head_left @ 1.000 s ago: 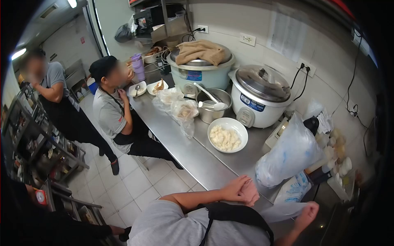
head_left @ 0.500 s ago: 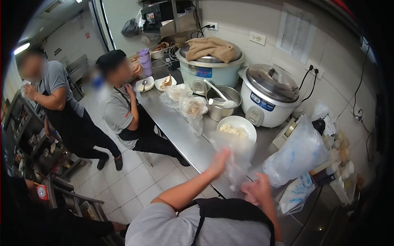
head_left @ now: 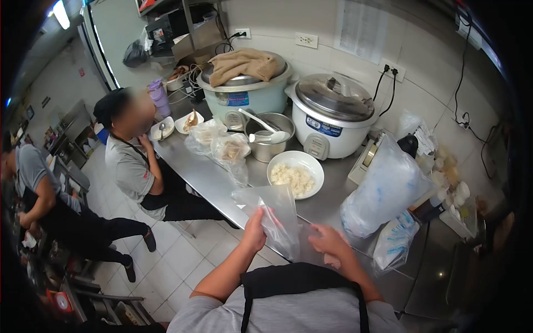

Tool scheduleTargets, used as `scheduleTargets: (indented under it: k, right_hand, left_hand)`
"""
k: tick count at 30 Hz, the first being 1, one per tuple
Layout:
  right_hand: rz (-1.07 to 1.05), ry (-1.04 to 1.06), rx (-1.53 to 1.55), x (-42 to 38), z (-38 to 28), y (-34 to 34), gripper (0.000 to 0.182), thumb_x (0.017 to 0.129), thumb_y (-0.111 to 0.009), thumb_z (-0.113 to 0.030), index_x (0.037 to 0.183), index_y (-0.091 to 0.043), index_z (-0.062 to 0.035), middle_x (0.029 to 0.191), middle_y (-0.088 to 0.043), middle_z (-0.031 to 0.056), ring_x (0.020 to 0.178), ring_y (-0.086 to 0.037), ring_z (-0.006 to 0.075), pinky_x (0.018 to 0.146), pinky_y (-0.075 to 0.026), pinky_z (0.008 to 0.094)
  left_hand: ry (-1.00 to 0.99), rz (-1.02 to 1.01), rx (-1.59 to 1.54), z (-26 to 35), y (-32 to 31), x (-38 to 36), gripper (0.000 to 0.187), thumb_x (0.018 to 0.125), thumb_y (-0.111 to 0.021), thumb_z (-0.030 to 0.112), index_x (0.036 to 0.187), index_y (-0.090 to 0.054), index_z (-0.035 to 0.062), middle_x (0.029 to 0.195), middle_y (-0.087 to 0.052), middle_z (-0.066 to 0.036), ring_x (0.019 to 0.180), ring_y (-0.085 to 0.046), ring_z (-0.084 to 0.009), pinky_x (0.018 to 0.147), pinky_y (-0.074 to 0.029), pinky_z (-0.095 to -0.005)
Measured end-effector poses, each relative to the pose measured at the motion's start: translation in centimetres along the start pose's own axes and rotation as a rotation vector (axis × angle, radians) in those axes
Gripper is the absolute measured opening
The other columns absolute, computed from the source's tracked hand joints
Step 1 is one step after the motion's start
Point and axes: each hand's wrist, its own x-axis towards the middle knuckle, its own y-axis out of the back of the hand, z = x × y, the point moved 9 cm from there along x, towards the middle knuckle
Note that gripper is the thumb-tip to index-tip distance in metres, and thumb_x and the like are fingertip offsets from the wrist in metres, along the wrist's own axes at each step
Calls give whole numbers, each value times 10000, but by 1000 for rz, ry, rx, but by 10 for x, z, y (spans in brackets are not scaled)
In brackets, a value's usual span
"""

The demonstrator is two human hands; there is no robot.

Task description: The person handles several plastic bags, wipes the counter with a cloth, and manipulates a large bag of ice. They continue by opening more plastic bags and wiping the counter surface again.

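My left hand [head_left: 255, 230] is closed on a clear plastic bag [head_left: 282, 213], which hangs flat and looks empty over the counter's front edge. To the right, my right hand [head_left: 328, 242] is partly curled, with fingers pointing toward the bag but apart from it. A pinkish piece [head_left: 333, 261] shows under its palm; what it is I cannot make out. Just beyond the bag stands a white bowl [head_left: 315, 164] with white rice [head_left: 291, 178] in it.
Behind the bowl are a metal pot [head_left: 266, 149] with a white ladle and two rice cookers [head_left: 332, 119] [head_left: 244, 91]. Filled bags [head_left: 230, 147] lie left; a large plastic bag [head_left: 383, 186] stands right. One co-worker [head_left: 133, 166] sits by the counter; another [head_left: 41, 183] stands farther left.
The plastic bag, blurred over the bowl before, is now lower and held still in my left hand. My hands have moved apart. The standing co-worker has turned away, and the view has shifted.
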Motion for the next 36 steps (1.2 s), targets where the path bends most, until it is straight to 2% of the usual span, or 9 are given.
scheduleTargets:
  k: [9,11,13,15,20,21,22,25,36]
  right_hand:
    - [319,-307,1227,129,18,152,656,784,-442,-439,1240,-242,-12,1220,-326,218,1142,-313,327,924,-260,395]
    - [581,-155,1698,136,2,205,710,772,-390,-509,1257,-200,-26,1277,-218,235,1169,-245,374,937,-210,479]
    - [181,393,1860,118,-81,245,747,755,-391,-527,1272,-156,-41,1313,-128,225,1200,-176,367,946,-176,507]
    - [-101,879,1485,91,-139,267,761,737,-396,-541,1276,-165,-57,1314,-129,226,1205,-160,368,947,-180,509]
    - [243,806,1697,96,-120,263,835,696,-488,-515,1287,-116,-57,1305,-185,203,1169,-244,370,931,-253,478]
    - [-125,790,1580,96,-154,221,820,703,-472,-522,1286,-121,-64,1279,-236,206,1147,-286,357,901,-294,461]
    - [-473,760,1435,86,-180,167,805,710,-455,-529,1285,-127,-71,1254,-286,208,1124,-329,345,871,-335,445]
    - [-274,215,174,85,-97,22,960,642,-680,-157,1298,13,-58,1185,-370,184,1052,-411,223,809,-380,305]
    - [-8,-235,699,36,4,-32,104,743,-539,-66,807,-557,14,660,-535,-6,603,-455,54,553,-375,195]
  left_hand:
    - [308,26,7,-69,33,25,425,869,-294,324,1121,-391,-4,1041,-490,-145,936,-492,-256,823,-390,-396]
    - [379,-11,-41,-89,48,21,447,873,-283,321,1182,-333,3,1144,-432,-137,1022,-445,-266,880,-347,-404]
    - [355,-9,-107,-93,59,22,439,874,-279,317,1182,-333,9,1132,-442,-127,1012,-451,-265,879,-349,-406]
    - [353,1,-146,-84,58,19,429,874,-287,313,1177,-340,15,1130,-444,-119,1009,-454,-264,874,-356,-403]
    - [320,117,-190,-76,66,20,394,870,-306,278,1149,-363,6,1100,-458,-122,977,-474,-255,844,-384,-380]
    - [285,146,-192,-75,70,26,388,868,-308,270,1142,-369,2,1091,-461,-126,969,-478,-253,836,-390,-375]
    - [254,173,-188,-75,74,31,382,867,-311,262,1135,-375,-2,1082,-465,-129,961,-482,-252,829,-395,-370]
    - [127,173,-145,-69,72,49,348,867,-301,249,1068,-426,-6,970,-513,-136,862,-519,-237,765,-422,-360]
    - [-4,24,114,-46,30,32,371,869,-305,309,997,-489,14,889,-538,-91,803,-507,-166,737,-400,-298]
